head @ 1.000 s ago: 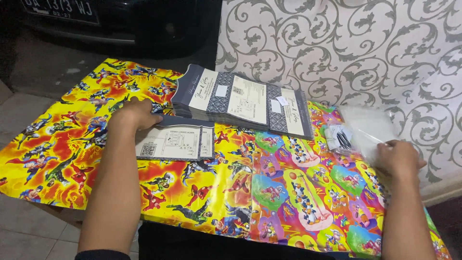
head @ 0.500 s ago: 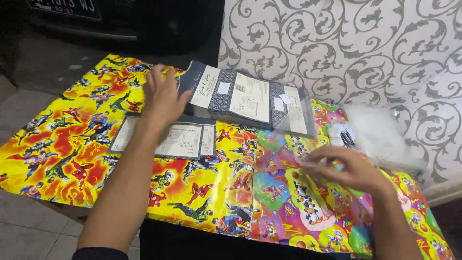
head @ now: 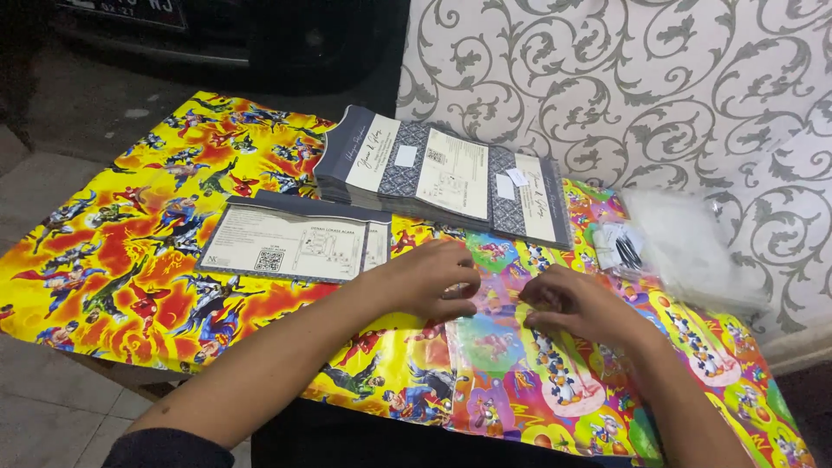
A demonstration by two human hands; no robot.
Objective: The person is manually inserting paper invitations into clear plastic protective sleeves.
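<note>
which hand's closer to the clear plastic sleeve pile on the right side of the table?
Right. The right hand rests on the colourful cartoon tablecloth just left of and below the clear plastic sleeve pile, not touching it. The left hand lies farther left, beside the single flat printed card.

— Where do the things sit on the bench (head: 104, 286)?

— A patterned sheet (head: 121, 260) covers the bench. On it, toward the far edge and against the wall (head: 659, 78), lies a stack of cards (head: 442, 178). Nearer the person, left of centre, a single card (head: 295, 247) lies flat, just in front of the stack.

— And to the right?

— A pile of clear sleeves (head: 693, 247) lies right of the stack, beside the wall.

— The hands?

— The left hand (head: 429, 279) rests on the sheet just right of the single card; the right hand (head: 576, 305) lies close beside it, between that card and the sleeves. Both are in front of the stack.
</note>
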